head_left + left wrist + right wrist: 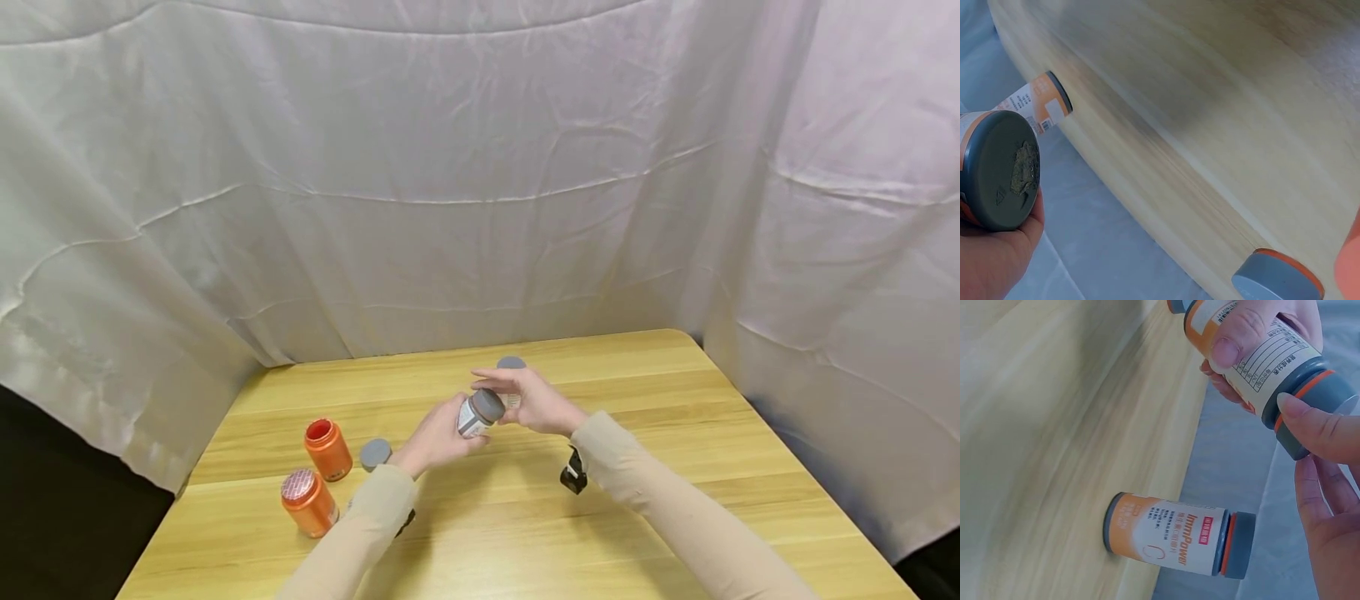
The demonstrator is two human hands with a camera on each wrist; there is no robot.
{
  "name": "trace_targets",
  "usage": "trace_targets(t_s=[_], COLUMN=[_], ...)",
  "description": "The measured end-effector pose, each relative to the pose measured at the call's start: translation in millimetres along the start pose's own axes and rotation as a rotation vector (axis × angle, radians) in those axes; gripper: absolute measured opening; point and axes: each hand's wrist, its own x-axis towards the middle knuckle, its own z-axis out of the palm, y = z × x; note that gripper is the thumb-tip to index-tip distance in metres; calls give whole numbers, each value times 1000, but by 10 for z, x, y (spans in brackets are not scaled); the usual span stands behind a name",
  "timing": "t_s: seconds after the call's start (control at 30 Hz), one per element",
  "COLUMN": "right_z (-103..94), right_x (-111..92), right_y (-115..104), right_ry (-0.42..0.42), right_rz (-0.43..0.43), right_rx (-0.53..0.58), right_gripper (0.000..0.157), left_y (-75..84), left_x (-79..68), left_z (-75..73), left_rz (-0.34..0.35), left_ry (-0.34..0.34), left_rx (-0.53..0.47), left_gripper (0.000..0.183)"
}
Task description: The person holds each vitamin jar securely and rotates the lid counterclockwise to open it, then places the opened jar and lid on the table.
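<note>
My left hand (433, 439) grips a grey bottle (1275, 356) with a white and orange label, holding it tilted above the table. In the left wrist view its dark base (1004, 172) faces the camera. At its other end, the thumb and fingers of my right hand (1332, 456) pinch the grey cap (1319, 403); an orange ring shows beneath that cap. Just beyond my right hand a second labelled bottle (1172, 534) stands upright on the table, its grey cap on. In the head view my right hand partly hides this bottle.
Left of my hands, on the wooden table (525, 533), stand an orange bottle (330, 457) with an uncovered mouth and another orange bottle (311, 507) with a patterned seal on top. A loose grey cap (376, 454) lies beside them. Grey curtains (450, 208) surround the table.
</note>
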Motion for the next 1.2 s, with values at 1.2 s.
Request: trace_targets(t_s=[1.2], right_z=[5], right_x=[31], right_y=[-159], right_ry=[123], right_rz=[450], right_rx=[10], right_gripper=[58], left_y=[82], left_x=[37], left_z=[26], left_rz=[53], left_ry=[80], left_rx=[236], left_gripper=[49])
